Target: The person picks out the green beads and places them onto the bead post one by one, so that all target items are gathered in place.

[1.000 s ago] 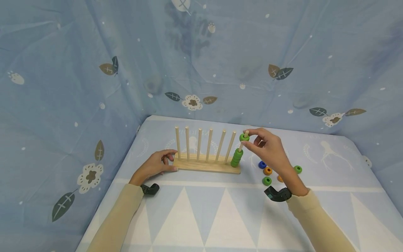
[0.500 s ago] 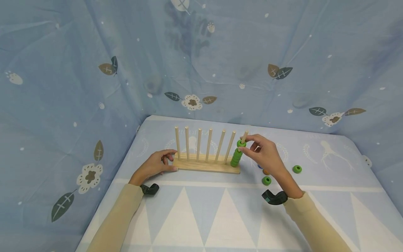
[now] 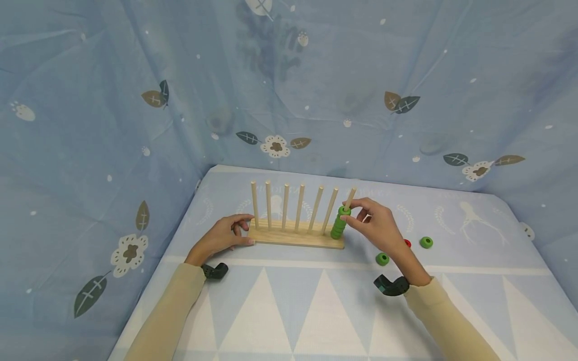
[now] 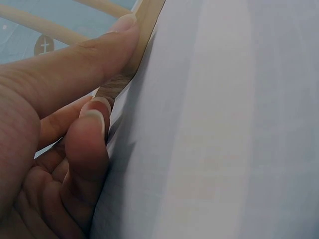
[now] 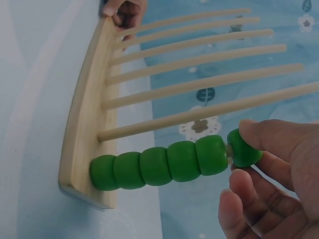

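A wooden rack with a flat base [image 3: 293, 240] and several upright pegs stands on the table. My left hand [image 3: 226, 234] pinches the left end of the base; in the left wrist view the thumb [image 4: 107, 52] lies along its edge. My right hand [image 3: 378, 224] is at the rightmost peg, pinching a green bead [image 5: 243, 148] threaded on it. Below that bead, several more green beads [image 5: 155, 164] are stacked on the same peg down to the base. A small gap shows between the pinched bead and the stack. The other pegs [image 3: 300, 208] hold no beads.
Loose beads lie on the table to the right: a green bead [image 3: 382, 259] in front, another green bead [image 3: 426, 242] farther right, and a red bead [image 3: 407, 243] partly hidden by the right wrist. A patterned blue cloth [image 3: 316, 90] hangs behind the table.
The right hand has lowered the green bead along the rightmost peg, close to the stack. The red bead has come into view, while the blue and orange ones are now hidden. The left hand stays put.
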`<state>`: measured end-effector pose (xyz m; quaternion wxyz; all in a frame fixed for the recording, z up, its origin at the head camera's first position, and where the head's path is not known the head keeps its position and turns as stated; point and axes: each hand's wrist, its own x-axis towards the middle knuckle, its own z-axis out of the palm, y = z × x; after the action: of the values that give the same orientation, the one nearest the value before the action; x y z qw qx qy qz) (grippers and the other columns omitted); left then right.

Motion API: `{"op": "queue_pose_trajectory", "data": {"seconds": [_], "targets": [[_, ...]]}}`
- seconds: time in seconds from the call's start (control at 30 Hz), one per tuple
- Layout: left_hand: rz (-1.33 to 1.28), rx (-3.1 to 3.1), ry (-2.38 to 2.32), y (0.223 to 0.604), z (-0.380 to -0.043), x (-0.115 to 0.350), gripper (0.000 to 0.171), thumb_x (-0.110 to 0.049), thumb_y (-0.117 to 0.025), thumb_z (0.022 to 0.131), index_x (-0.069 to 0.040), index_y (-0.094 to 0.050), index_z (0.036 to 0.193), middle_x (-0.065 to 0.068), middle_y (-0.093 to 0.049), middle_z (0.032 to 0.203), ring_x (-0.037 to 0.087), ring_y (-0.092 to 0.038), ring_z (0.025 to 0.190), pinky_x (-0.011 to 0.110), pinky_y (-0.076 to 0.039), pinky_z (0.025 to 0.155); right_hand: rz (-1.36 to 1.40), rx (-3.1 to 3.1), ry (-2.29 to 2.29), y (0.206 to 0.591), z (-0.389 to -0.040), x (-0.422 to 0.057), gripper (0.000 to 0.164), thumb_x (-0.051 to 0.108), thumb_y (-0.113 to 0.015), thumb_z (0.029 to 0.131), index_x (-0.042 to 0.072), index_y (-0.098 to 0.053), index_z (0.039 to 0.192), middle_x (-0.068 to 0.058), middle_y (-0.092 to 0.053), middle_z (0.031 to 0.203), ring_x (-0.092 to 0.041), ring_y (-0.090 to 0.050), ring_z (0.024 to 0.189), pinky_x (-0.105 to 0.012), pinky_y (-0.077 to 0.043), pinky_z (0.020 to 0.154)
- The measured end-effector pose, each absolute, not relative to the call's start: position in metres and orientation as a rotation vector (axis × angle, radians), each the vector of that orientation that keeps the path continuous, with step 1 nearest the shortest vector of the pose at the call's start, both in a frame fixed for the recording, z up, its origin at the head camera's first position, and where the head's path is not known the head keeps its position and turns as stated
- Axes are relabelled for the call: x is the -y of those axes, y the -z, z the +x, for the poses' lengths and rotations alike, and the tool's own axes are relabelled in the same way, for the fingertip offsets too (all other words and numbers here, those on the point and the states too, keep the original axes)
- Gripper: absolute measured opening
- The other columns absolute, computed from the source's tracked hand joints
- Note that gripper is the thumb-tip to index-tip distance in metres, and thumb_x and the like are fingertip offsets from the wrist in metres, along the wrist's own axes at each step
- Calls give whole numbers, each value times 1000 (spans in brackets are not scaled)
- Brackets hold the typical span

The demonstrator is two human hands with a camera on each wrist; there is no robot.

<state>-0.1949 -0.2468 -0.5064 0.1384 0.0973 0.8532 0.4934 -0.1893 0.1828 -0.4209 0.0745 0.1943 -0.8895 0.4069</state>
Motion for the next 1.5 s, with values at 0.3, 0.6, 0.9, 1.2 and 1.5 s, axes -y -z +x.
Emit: {"op": "queue_pose_trajectory", "data": {"seconds": [0.3, 0.6, 0.9, 1.2, 1.5], "targets": [[279, -2474, -1418, 507, -195, 246, 75, -27, -91, 81, -13, -56, 146, 8, -60, 109, 23, -55, 74, 34, -52, 53, 581, 2689, -1201, 425, -189, -183, 30, 26, -82, 91, 17, -72, 118, -1, -69, 102, -16, -61, 77, -31, -47, 58], [277, -2475, -1406, 508, -196, 246, 75, -28, -91, 81, -14, -56, 146, 8, -59, 110, 24, -55, 74, 34, -52, 53, 563, 2709, -1240, 429, -188, -186, 37, 25, -83, 91, 18, -70, 124, -1, -69, 113, -17, -62, 78, -30, -48, 57], [286, -2458, -1423, 509, -196, 248, 76, -28, -91, 81, -14, -56, 146, 9, -59, 110, 25, -55, 75, 35, -52, 53, 575, 2701, -1199, 433, -187, -200, 37, 27, -80, 94, 18, -69, 127, -1, -70, 112, -16, -62, 75, -29, -48, 54], [281, -2455, -1428, 509, -196, 248, 76, -28, -92, 80, -14, -56, 146, 9, -59, 110, 24, -55, 74, 34, -52, 53, 480, 2726, -1217, 435, -185, -224, 36, 29, -78, 95, 17, -69, 128, -4, -70, 117, -18, -61, 76, -29, -49, 50], [292, -2454, -1435, 509, -195, 249, 76, -27, -91, 81, -11, -56, 146, 10, -59, 110, 24, -55, 74, 34, -52, 53, 407, 2744, -1186, 444, -179, -255, 36, 27, -77, 96, 15, -69, 129, -6, -70, 117, -14, -60, 74, -27, -48, 53]]}}
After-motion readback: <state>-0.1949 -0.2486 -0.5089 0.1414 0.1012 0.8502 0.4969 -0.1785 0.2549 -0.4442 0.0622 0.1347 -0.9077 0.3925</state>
